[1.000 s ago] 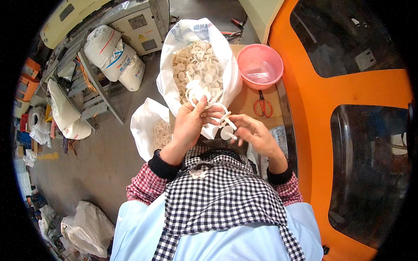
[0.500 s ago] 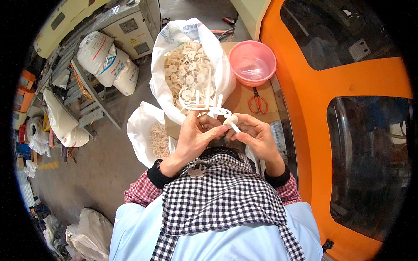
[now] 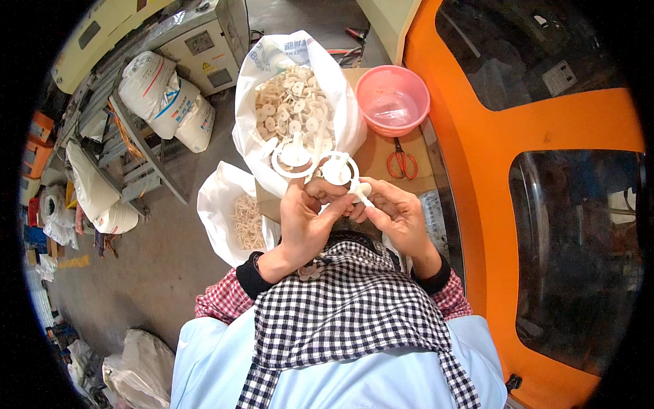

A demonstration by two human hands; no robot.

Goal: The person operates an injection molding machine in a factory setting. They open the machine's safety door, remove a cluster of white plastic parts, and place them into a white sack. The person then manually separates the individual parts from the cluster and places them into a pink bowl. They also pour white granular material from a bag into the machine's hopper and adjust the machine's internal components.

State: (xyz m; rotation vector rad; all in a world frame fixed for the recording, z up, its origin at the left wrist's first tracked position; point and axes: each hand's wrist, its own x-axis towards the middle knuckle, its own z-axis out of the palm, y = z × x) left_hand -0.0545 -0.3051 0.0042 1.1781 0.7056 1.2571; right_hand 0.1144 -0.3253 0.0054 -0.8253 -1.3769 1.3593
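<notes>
Between my hands is a white moulded plastic piece (image 3: 336, 170) with round discs, thin stems and curved ring-like runners. My left hand (image 3: 304, 223) is closed on its left part, thumb pointing toward the right hand. My right hand (image 3: 403, 217) pinches a disc and short stem at the right end. The thumbs nearly meet; some fingertips are hidden behind the piece. Just beyond the hands, a large white sack (image 3: 349, 112) stands open, full of similar off-white disc parts (image 3: 293, 102).
A smaller white sack (image 3: 216, 211) of thin off-white strips stands at the left. A pink bowl (image 3: 394, 126) and red-handled scissors (image 3: 402, 163) lie on cardboard (image 3: 373, 160). An orange machine (image 3: 470, 177) walls the right side. Stacked filled sacks (image 3: 151, 88) stand far left.
The plastic piece has turned in my hands, so its rings and discs now face up more. My hands stay close together in nearly the same place.
</notes>
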